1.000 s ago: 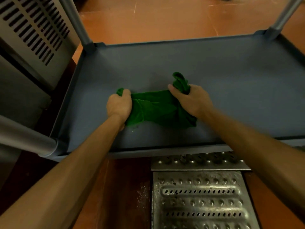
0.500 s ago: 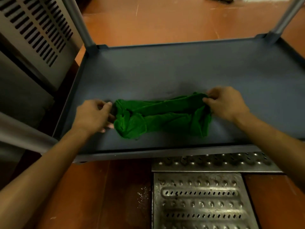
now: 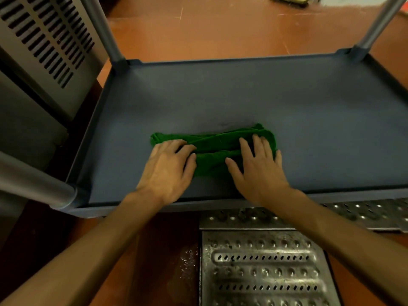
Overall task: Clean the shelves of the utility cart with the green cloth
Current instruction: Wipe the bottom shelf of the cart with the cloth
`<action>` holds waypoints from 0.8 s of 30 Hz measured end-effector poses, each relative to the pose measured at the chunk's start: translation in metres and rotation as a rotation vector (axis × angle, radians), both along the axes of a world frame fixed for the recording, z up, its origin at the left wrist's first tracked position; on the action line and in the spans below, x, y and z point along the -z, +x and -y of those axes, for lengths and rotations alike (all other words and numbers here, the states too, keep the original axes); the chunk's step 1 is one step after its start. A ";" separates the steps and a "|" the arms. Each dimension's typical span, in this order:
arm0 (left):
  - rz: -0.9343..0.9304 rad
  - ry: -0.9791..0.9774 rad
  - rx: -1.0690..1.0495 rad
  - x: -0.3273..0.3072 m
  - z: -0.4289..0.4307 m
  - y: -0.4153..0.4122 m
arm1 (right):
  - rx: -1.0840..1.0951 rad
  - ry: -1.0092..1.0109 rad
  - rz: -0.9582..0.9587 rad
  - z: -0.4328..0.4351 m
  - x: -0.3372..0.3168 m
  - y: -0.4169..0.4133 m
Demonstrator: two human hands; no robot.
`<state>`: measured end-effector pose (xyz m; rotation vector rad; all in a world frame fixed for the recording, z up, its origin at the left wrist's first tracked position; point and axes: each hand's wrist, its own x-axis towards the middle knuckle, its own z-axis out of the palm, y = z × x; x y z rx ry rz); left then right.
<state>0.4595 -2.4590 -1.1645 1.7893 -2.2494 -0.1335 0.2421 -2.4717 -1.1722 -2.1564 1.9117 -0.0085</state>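
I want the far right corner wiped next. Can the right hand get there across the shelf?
Probably yes: the right hand lies flat on the green cloth, and the shelf from there to that corner shows nothing lying on it; only the corner post stands there.

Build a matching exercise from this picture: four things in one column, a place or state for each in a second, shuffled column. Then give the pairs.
Column 1
1. green cloth
2. left hand
3. right hand
4. perforated metal grate

Column 2
A. on the floor, on the near side of the shelf
B. flat on the cloth's right end
C. folded into a long strip on the shelf
D. pressing the cloth's left end

Pairs: 1-C, 2-D, 3-B, 4-A
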 end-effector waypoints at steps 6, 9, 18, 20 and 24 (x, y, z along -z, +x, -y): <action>-0.023 0.002 -0.009 0.000 -0.006 0.008 | -0.083 0.012 -0.027 0.014 0.002 -0.016; -0.082 -0.004 -0.043 0.002 -0.010 0.017 | -0.125 -0.009 -0.060 0.025 0.004 -0.028; -0.247 -0.090 -0.146 0.003 -0.019 0.033 | -0.142 -0.065 -0.106 0.044 0.008 -0.047; -0.249 -0.083 -0.154 0.005 -0.019 0.034 | -0.138 -0.070 -0.114 0.050 0.008 -0.053; -0.256 -0.087 -0.166 0.007 -0.019 0.036 | -0.123 -0.077 -0.139 0.058 0.010 -0.067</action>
